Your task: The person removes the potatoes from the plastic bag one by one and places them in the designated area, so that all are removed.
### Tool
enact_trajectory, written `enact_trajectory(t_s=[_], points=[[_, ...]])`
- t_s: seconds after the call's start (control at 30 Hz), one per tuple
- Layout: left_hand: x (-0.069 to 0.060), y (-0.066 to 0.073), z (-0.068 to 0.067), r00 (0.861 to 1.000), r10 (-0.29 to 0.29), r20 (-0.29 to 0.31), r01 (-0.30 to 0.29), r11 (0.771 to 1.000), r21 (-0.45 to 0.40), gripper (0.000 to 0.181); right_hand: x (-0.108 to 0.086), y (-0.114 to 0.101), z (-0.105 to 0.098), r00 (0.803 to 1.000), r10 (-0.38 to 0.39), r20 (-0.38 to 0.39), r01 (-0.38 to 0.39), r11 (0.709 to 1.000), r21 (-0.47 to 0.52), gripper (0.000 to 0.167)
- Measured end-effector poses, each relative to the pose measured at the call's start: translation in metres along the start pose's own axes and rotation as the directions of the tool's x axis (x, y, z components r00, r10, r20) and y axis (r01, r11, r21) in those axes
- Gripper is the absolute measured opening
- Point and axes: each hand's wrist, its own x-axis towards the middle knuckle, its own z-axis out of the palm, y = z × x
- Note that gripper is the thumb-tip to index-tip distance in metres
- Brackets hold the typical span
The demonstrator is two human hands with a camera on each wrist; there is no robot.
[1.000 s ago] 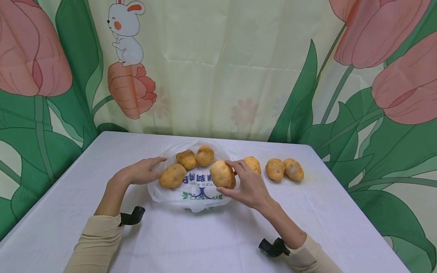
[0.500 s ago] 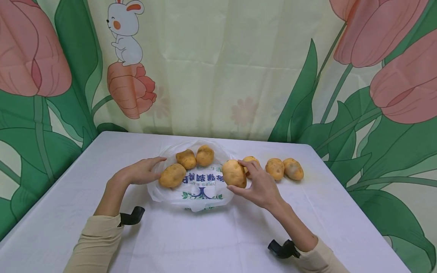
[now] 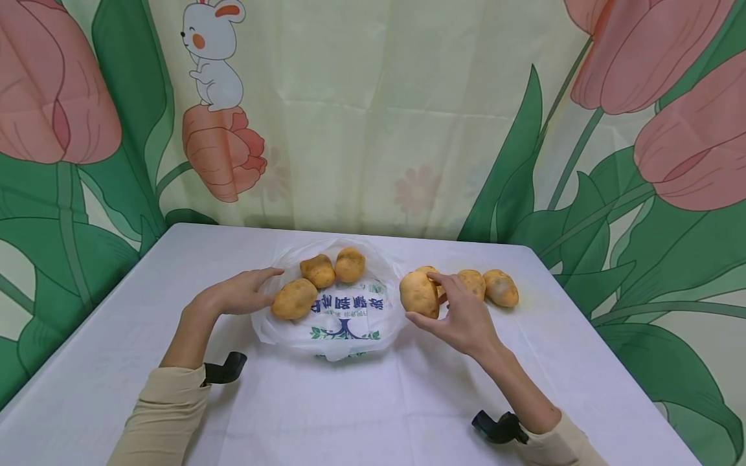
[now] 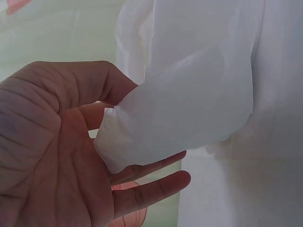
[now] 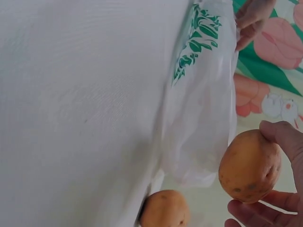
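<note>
My right hand (image 3: 463, 321) holds a potato (image 3: 417, 295) between thumb and fingers, just beyond the right rim of a white plastic bag (image 3: 335, 349). In the right wrist view, the held potato (image 5: 250, 166) is above the table. The left hand (image 3: 243, 292) pinches the bag's left edge; in the left wrist view, thin plastic (image 4: 184, 109) runs between thumb and index finger while other fingers extend. Three potatoes lie in the opened bag: a large one (image 3: 294, 299) near my left fingers, and a second (image 3: 317, 271) and third (image 3: 350, 265) farther back.
To the bag's right on the white-covered table (image 3: 326, 414) lie a middle potato (image 3: 473, 283) and a right potato (image 3: 501, 288). Another potato (image 3: 428, 268) is mostly hidden behind the held one. A tulip-print curtain (image 3: 373, 129) hangs behind the table.
My right hand has carried its potato rightward, from over the bag to beyond its right rim. The left hand and the potatoes in the bag have stayed put.
</note>
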Motion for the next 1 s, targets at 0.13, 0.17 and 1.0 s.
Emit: enact_trajectory(t_s=[0.13, 0.17, 1.0], points=[[-0.001, 0.000, 0.000, 1.000, 0.002, 0.000, -0.002, 1.000, -0.006, 0.066, -0.002, 0.005, -0.003, 1.000, 0.024, -0.002, -0.024, 1.000, -0.012, 0.081], [-0.001, 0.000, 0.000, 1.000, 0.002, 0.000, -0.002, 1.000, -0.007, 0.066, -0.002, 0.006, -0.004, 1.000, 0.030, -0.001, -0.030, 0.999, -0.016, 0.081], [0.000, 0.001, 0.000, 1.000, 0.000, 0.001, 0.000, 1.000, -0.008, 0.066, -0.011, 0.022, -0.001, 0.971, 0.192, 0.141, -0.177, 0.978, -0.115, 0.078]])
